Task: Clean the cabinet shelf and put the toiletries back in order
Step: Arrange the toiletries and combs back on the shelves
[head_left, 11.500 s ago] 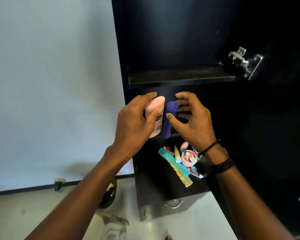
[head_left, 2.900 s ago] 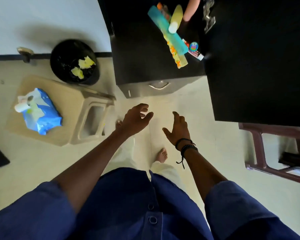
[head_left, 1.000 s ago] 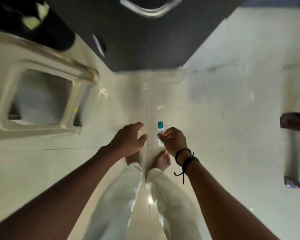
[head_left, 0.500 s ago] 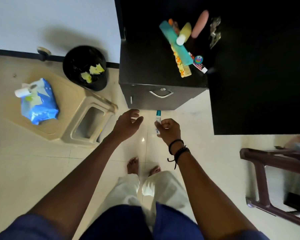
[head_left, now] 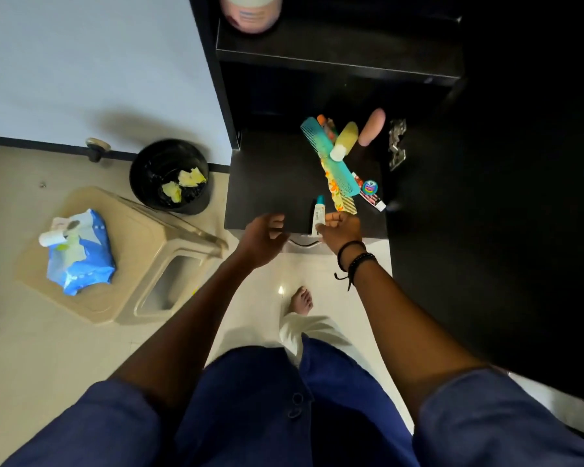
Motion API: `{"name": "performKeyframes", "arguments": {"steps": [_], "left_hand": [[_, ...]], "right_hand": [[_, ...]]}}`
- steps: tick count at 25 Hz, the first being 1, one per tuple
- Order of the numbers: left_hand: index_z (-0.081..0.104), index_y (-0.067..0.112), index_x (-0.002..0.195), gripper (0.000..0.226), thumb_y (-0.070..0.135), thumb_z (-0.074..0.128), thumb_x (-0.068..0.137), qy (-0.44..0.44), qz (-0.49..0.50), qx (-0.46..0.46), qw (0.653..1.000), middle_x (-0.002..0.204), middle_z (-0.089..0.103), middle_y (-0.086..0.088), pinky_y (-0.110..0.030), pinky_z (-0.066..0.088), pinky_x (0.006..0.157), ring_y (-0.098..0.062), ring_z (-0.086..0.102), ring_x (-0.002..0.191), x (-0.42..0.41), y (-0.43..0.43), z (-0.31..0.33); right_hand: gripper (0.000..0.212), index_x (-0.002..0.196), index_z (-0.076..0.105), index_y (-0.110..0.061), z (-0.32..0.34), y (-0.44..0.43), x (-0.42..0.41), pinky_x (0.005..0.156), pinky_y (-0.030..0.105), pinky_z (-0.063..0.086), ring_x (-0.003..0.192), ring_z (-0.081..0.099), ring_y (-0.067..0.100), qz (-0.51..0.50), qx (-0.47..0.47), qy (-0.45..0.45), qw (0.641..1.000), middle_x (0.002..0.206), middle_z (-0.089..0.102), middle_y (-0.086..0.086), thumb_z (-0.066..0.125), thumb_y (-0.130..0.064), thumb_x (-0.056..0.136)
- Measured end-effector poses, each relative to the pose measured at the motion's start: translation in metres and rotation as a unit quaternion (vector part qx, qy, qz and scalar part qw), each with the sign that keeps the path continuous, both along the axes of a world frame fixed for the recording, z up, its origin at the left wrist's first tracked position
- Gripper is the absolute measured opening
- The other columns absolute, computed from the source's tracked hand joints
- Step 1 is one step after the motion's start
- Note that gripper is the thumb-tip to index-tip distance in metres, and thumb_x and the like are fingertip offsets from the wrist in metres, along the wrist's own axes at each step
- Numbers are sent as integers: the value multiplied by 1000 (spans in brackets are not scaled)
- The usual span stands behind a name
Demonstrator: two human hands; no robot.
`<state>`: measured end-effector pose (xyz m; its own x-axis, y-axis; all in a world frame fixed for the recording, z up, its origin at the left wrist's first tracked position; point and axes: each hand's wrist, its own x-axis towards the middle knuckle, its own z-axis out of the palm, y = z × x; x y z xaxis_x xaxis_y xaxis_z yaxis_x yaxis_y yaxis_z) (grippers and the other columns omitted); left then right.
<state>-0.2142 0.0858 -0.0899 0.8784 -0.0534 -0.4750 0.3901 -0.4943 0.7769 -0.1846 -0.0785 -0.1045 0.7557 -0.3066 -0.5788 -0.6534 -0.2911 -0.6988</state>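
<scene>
The right hand (head_left: 341,230) pinches the white tube (head_left: 318,214) above the bench's (head_left: 267,183) front edge, near the teal comb (head_left: 338,174). The left hand (head_left: 263,235) hovers relaxed and empty. Lay the tube flat, well back from that edge, so it cannot roll off.

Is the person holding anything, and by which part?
The right hand pinches a small white tube by the end opposite its teal cap; the left hand holds nothing.

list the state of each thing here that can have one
small tube: capped, gripped by right hand
left hand: empty, fingers loosely curled
cabinet door: open
bin: uncovered, yellow scraps inside
teal comb: lying flat on cabinet ledge
</scene>
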Motion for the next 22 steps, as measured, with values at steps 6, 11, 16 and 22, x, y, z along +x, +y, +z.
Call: {"name": "performKeyframes", "arguments": {"steps": [6, 11, 16, 22], "left_hand": [[49, 8, 132, 49, 10, 65, 86, 48, 19, 10, 999, 128, 59, -12, -28, 48, 91, -25, 62, 111, 47, -4, -11], [52, 7, 131, 48, 8, 64, 84, 55, -65, 24, 996, 124, 62, -12, -37, 49, 97, -25, 63, 108, 96, 8, -18], [51, 10, 132, 48, 8, 61, 85, 56, -142, 38, 988, 124, 61, -8, -28, 46, 97, -22, 62, 109, 129, 9, -19], [49, 11, 134, 50, 11, 63, 86, 51, -143, 25, 988, 127, 59, -9, -36, 48, 100, -23, 60, 112, 147, 11, -27]], "right_hand": [[28, 67, 50, -18, -16, 0, 66, 87, 28, 53, 77, 58, 16, 33, -56, 9, 998, 72, 58, 1, 70, -2, 77], [11, 76, 60, -9, -15, -3, 87, 94, 31, 49, 86, 60, 24, 21, -107, 0, 994, 81, 61, 6, 69, -4, 77], [30, 108, 59, -1, 4, -14, 93, 96, 38, 49, 107, 60, 33, 9, -183, 7, 983, 115, 63, 17, 68, -10, 82], [49, 127, 48, -6, 1, -18, 109, 96, 36, 45, 113, 56, 32, 138, -261, 69, 953, 132, 43, 14, 68, -19, 85]]}}
